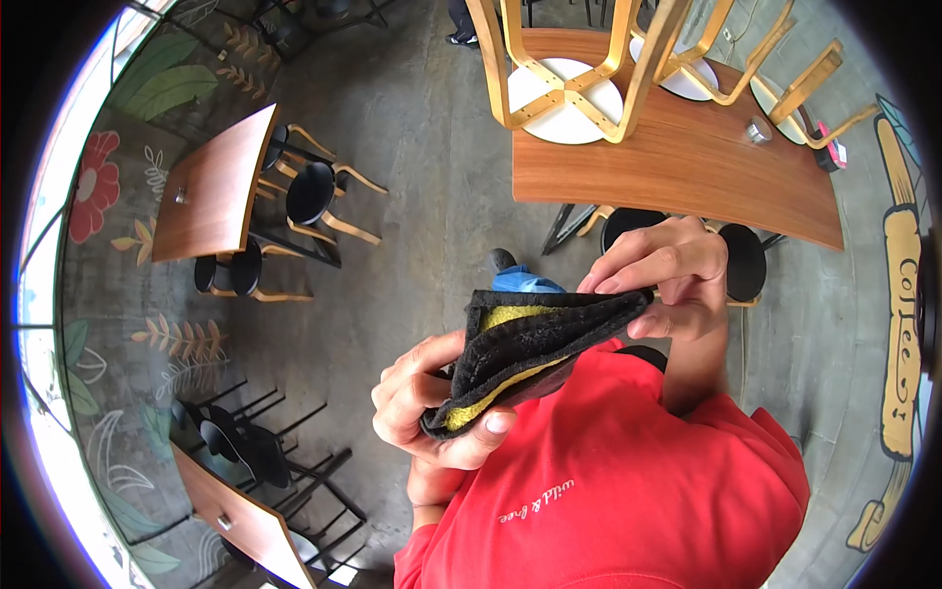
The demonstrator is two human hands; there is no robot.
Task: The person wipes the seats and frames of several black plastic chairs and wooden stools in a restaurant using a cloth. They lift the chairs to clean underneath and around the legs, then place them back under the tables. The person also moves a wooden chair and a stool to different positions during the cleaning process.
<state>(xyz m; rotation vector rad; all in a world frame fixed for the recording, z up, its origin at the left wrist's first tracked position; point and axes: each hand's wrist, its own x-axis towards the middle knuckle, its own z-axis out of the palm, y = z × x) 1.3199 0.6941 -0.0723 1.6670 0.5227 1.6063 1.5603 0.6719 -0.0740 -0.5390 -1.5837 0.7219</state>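
A folded cloth (515,353), black with yellow showing between its layers, is held in front of the red shirt. My left hand (441,405) grips its lower left end, with the thumb over the near edge. At the opposite pointed end, my right hand (666,276) pinches the cloth between thumb and fingers. The folds stand partly apart between the two hands. Parts of my fingers are hidden behind the cloth.
A wooden table (589,173) stands ahead to the right, carrying upturned stools (567,96) and a small metal container (758,130). Black stools (310,193) surround another table (213,191) at left. A third table (243,508) is lower left. Another person's foot (464,38) shows at the top.
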